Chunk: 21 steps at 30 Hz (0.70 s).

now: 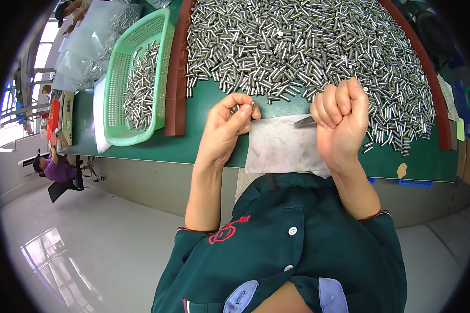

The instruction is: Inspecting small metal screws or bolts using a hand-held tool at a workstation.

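Note:
Above the near part of the green table, my left hand (224,129) is closed with thumb and fingertips together around small metal pins (236,109). How many it holds is hidden by the fingers. My right hand (343,122) is curled into a fist around a flat grey metal tool (304,122). Its blade-like end sticks out toward the left hand; the rest is hidden in the palm, so its exact kind cannot be told. Between and below the hands lies a stained whitish cloth (282,148). Just beyond both hands spreads a wide heap of shiny cylindrical pins (297,49).
Red-brown rails (175,99) border the heap left and right. A green perforated basket (111,99) with more pins stands at the left. Clear plastic bags (83,52) of pins lie past it. A person in purple (59,169) sits at far left.

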Each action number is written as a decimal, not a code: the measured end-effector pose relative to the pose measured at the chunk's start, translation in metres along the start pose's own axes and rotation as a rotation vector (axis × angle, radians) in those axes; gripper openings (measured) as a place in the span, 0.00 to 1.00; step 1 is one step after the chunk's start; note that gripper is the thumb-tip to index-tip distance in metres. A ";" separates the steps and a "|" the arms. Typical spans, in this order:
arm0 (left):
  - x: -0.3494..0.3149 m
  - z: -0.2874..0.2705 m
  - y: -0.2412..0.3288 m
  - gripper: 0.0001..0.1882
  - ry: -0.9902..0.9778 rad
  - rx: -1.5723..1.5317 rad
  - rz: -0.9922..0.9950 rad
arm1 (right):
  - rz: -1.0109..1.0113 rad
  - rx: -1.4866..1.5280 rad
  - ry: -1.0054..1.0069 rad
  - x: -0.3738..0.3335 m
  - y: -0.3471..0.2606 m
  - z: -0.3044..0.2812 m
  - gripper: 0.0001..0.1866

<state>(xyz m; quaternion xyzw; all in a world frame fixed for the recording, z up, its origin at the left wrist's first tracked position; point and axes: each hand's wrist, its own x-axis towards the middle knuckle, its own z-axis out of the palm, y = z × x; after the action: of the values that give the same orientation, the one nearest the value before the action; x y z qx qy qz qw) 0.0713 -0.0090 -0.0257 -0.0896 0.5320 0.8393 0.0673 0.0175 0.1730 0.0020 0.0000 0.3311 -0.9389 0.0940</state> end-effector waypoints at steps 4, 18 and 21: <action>-0.008 0.010 0.004 0.05 0.051 0.203 0.013 | -0.002 0.009 -0.014 -0.001 0.001 -0.002 0.19; -0.038 0.045 -0.013 0.05 0.164 1.208 0.245 | 0.086 -0.132 -0.119 -0.011 0.017 0.006 0.20; -0.037 0.043 -0.016 0.05 0.171 1.206 0.260 | 0.105 -0.148 -0.095 -0.013 0.021 0.008 0.21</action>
<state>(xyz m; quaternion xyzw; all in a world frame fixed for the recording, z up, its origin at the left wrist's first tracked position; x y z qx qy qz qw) 0.1075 0.0363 -0.0134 -0.0370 0.9225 0.3822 -0.0396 0.0347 0.1549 -0.0041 -0.0342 0.3941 -0.9047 0.1584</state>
